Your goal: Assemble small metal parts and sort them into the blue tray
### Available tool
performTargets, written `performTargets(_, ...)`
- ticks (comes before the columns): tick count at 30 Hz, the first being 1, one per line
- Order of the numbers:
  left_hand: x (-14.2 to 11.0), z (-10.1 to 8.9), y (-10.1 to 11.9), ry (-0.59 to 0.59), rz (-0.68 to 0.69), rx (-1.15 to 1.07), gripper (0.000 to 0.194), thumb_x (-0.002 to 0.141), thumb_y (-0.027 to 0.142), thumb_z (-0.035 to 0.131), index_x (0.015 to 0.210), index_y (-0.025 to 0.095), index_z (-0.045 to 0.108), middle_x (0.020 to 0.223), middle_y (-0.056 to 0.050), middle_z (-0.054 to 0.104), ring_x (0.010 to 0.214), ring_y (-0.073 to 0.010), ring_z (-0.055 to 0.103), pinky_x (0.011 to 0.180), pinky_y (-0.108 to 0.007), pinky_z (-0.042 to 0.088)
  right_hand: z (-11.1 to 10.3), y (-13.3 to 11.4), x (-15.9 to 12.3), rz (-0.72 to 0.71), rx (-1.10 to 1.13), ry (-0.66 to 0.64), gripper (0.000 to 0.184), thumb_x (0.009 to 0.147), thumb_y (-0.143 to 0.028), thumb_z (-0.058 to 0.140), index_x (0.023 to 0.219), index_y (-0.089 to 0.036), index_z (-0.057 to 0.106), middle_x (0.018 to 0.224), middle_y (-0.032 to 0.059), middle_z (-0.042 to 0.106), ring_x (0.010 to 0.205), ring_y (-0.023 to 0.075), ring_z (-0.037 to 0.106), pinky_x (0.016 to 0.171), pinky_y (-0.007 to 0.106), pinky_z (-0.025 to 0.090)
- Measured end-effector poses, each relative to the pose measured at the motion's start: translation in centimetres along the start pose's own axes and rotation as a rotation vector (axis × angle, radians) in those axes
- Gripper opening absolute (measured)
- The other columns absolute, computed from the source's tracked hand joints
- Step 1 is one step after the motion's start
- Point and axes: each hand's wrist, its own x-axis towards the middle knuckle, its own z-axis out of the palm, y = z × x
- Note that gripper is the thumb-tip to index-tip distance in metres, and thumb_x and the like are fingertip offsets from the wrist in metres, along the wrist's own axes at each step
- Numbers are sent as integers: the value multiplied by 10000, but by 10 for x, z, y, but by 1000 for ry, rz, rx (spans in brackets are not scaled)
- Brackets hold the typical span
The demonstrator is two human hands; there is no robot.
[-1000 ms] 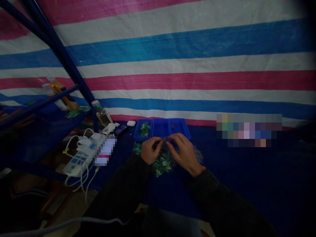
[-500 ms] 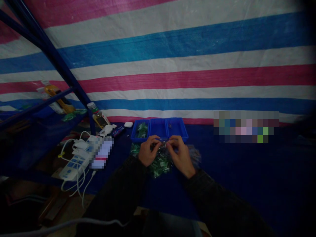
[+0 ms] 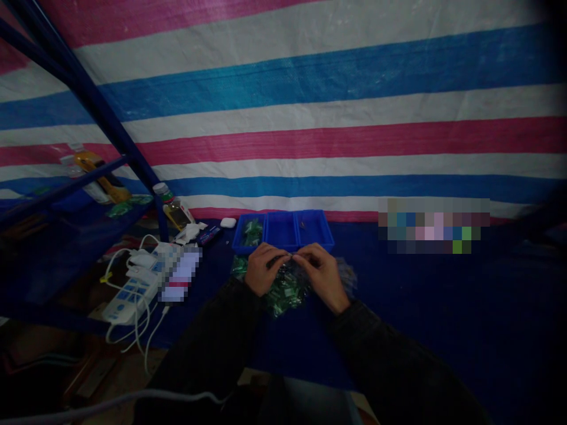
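Note:
My left hand (image 3: 262, 268) and my right hand (image 3: 324, 274) meet over a heap of small green packets (image 3: 283, 295) on the blue tabletop. Both are closed in a pinch, fingertips nearly touching. Whatever sits between them is too small and dark to name. Just beyond my hands stands a blue three-compartment tray (image 3: 283, 247). Its left compartment holds green packets (image 3: 252, 231), and a tiny piece (image 3: 303, 224) lies in the right one. Clear plastic packets (image 3: 348, 276) lie beside my right hand, partly hidden by it.
Left of the tray are a white power strip (image 3: 137, 289) with tangled white cables, a blurred-out phone (image 3: 181, 274), crumpled tissue (image 3: 189, 232), a small white case (image 3: 228, 222) and a bottle (image 3: 175, 209). A blue metal frame (image 3: 110, 127) rises at left. Striped sheeting (image 3: 310, 136) hangs behind.
My fingertips have drawn closer together, and the small shiny thing seen between them before is now mostly hidden. The view has shifted slightly.

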Motion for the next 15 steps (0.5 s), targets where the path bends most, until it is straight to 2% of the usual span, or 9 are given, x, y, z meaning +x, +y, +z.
performTargets(2, 0, -1, 1, 13, 10, 20, 134, 918, 307, 699, 895, 189, 756, 891, -62, 713, 857, -187, 642, 777, -326, 526, 0, 0, 0, -19, 5, -4, 237, 889, -434, 682, 843, -203, 709, 907, 57, 689, 794, 195, 632, 712, 311, 491)
performTargets(4, -2, 0, 1, -7, -6, -4, 131, 927, 297, 684, 906, 181, 741, 933, -68, 711, 880, -183, 648, 735, -298, 521, 2, 0, -1, 30, 50, -48, 229, 908, -431, 658, 883, -205, 687, 815, 33, 680, 725, 186, 626, 669, 301, 480)
performTargets(6, -3, 1, 1, -22, -65, -52, 113, 930, 280, 679, 927, 172, 712, 916, -54, 720, 839, -165, 664, 694, -270, 515, 4, 1, -3, 86, 96, -85, 221, 916, -431, 647, 919, -210, 651, 717, 1, 652, 634, 173, 606, 609, 287, 460)
performTargets(10, -6, 4, 2, 16, -166, -88, 176, 875, 298, 745, 966, 164, 677, 874, -30, 725, 721, -138, 669, 631, -241, 503, 5, 2, -5, 111, 226, -55, 257, 903, -412, 673, 1039, -245, 533, 735, -31, 655, 578, 156, 601, 556, 265, 444)
performTargets(13, -4, 1, 4, -45, -90, -77, 120, 928, 263, 670, 992, 174, 719, 926, -55, 729, 786, -152, 673, 666, -251, 514, 3, 0, -5, 90, 230, -44, 232, 912, -403, 667, 1039, -247, 552, 715, -32, 650, 560, 153, 584, 542, 266, 432)
performTargets(15, -3, -1, 5, -79, -18, -63, 175, 963, 198, 589, 1048, 185, 741, 950, -69, 725, 873, -172, 672, 761, -283, 532, 1, -1, -4, 76, 201, -59, 179, 931, -394, 640, 1000, -230, 624, 700, -15, 651, 577, 160, 591, 570, 281, 445)
